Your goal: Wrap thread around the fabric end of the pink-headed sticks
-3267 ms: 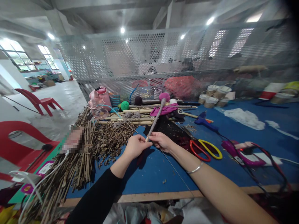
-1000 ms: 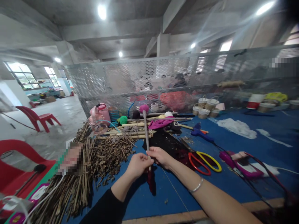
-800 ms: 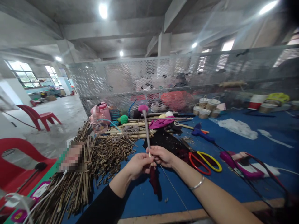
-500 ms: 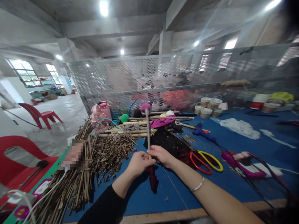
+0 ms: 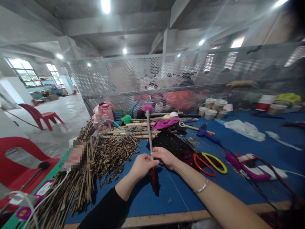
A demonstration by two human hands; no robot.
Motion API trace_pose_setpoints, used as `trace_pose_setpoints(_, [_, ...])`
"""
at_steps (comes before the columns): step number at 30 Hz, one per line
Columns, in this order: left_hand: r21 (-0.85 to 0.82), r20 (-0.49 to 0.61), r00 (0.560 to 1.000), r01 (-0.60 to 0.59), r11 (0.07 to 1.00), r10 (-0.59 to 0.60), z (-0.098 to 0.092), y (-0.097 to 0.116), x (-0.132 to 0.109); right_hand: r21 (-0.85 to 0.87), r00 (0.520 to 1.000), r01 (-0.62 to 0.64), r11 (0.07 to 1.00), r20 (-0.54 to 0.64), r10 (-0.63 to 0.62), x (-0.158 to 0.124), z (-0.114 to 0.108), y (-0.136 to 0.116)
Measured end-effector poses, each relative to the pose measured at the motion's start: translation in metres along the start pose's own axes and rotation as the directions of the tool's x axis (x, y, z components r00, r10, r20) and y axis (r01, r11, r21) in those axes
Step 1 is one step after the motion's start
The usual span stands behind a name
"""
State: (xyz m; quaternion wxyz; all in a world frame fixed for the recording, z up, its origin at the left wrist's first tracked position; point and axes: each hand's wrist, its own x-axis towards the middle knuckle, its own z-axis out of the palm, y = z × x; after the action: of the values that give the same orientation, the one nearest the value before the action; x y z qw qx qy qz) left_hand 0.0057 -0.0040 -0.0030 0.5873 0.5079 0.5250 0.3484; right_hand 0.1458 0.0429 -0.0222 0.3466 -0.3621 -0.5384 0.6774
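Note:
A thin greyish stick [image 5: 149, 132] points away from me over the blue table, with a magenta ball [image 5: 147, 108] seen at its far end. My left hand [image 5: 143, 166], in a black sleeve, is closed on the stick's near part, thumb pressed across it. Right beside it, my right hand [image 5: 165, 157] pinches the same stick between thumb and fingertips; a silver bangle circles that wrist. Below the fingers hangs a dark red piece [image 5: 154, 182], and I cannot tell whether it joins the stick. A thin pale thread [image 5: 177, 192] runs from near the right hand to the table's front edge.
Scissors [image 5: 209, 163] with red and yellow handles lie right of my hands, near a blue glue gun [image 5: 206, 133]. Bundled dry stalks [image 5: 83, 181] cover the left side. Small pots [image 5: 211, 114] and a perforated metal screen [image 5: 114, 76] stand behind. A purple power strip [image 5: 247, 168] trails cables.
The stick's far end has shifted slightly left, so it leans a little more. Both hands keep their hold with barely any movement.

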Motion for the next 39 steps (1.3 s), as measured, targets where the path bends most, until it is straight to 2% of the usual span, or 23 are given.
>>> trace_pose_setpoints(2, [0.032,-0.003,0.999,-0.052,0.998,0.052,-0.001,-0.001,0.001,-0.014,1.000,-0.008,1.000,0.014,0.009,0.000,0.000,0.000])
trace_pose_setpoints(3, [0.001,0.053,0.997,-0.052,0.999,0.052,-0.003,-0.001,0.000,-0.009,0.999,-0.025,1.000,0.038,0.026,-0.001,-0.001,-0.001])
trace_pose_setpoints(5, [-0.113,0.214,0.977,0.020,0.993,0.005,-0.006,0.000,-0.001,0.029,0.993,-0.076,0.997,0.097,0.073,-0.004,-0.003,-0.004])
trace_pose_setpoints(7, [-0.222,0.348,0.937,0.109,0.969,-0.026,-0.010,0.004,-0.004,0.080,0.983,-0.120,0.989,0.151,0.107,-0.006,-0.006,-0.008])
trace_pose_setpoints(10, [-0.295,0.436,0.899,0.194,0.936,-0.049,-0.012,0.007,-0.006,0.097,0.979,-0.098,0.991,0.186,0.078,-0.007,-0.007,-0.008])
trace_pose_setpoints(12, [-0.228,0.399,0.915,0.162,0.960,-0.060,-0.011,0.006,-0.005,0.057,0.990,-0.054,0.997,0.137,0.046,-0.005,-0.005,-0.006])
trace_pose_setpoints(15, [0.012,0.160,0.987,-0.007,1.000,0.005,-0.007,0.001,-0.002,-0.014,0.999,-0.030,0.999,-0.012,0.030,-0.001,-0.002,0.000])
trace_pose_setpoints(17, [0.151,0.019,0.997,-0.073,0.986,0.071,-0.005,-0.002,0.001,-0.048,0.996,-0.038,0.998,-0.076,0.034,0.001,-0.001,0.002])
trace_pose_setpoints(18, [0.187,-0.017,0.997,-0.077,0.979,0.081,-0.005,-0.004,0.002,-0.062,0.995,-0.048,0.997,-0.088,0.042,0.002,-0.001,0.002])
trace_pose_setpoints(21, [0.168,-0.008,0.998,-0.061,0.984,0.064,-0.005,-0.004,0.003,-0.057,0.994,-0.103,0.993,-0.035,0.101,0.002,-0.004,-0.001])
trace_pose_setpoints(24, [0.010,0.114,0.993,-0.028,1.000,0.027,-0.004,0.000,0.001,0.028,0.981,-0.172,0.985,0.098,0.168,0.000,-0.011,-0.006])
trace_pose_setpoints(26, [-0.082,0.207,0.978,0.006,0.997,0.012,-0.004,0.003,0.000,0.070,0.974,-0.180,0.981,0.151,0.168,-0.001,-0.013,-0.008])
trace_pose_setpoints(29, [-0.110,0.260,0.965,0.055,0.992,-0.025,-0.003,0.004,-0.001,0.045,0.988,-0.121,0.992,0.107,0.116,-0.002,-0.012,-0.006])
trace_pose_setpoints(30, [-0.077,0.239,0.970,0.056,0.995,-0.036,-0.003,0.003,-0.001,0.019,0.993,-0.098,0.995,0.071,0.097,-0.002,-0.009,-0.005])
trace_pose_setpoints(32, [0.040,0.128,0.992,0.002,0.999,-0.007,-0.003,0.000,0.000,-0.023,0.998,-0.063,0.998,0.007,0.063,-0.001,-0.004,-0.002])
trace_pose_setpoints(35, [0.242,-0.067,0.988,-0.121,0.963,0.140,-0.004,-0.004,0.003,-0.037,0.997,-0.029,0.999,-0.070,0.027,0.000,0.004,0.001])
trace_pose_setpoints(37, [0.297,-0.100,0.976,-0.156,0.942,0.194,-0.006,-0.004,0.003,-0.042,0.994,-0.024,0.999,-0.109,0.019,0.000,0.005,0.001])
trace_pose_setpoints(39, [0.270,-0.068,0.980,-0.162,0.949,0.186,-0.007,-0.002,0.003,-0.052,0.994,-0.030,0.998,-0.103,0.024,0.000,0.004,0.000])
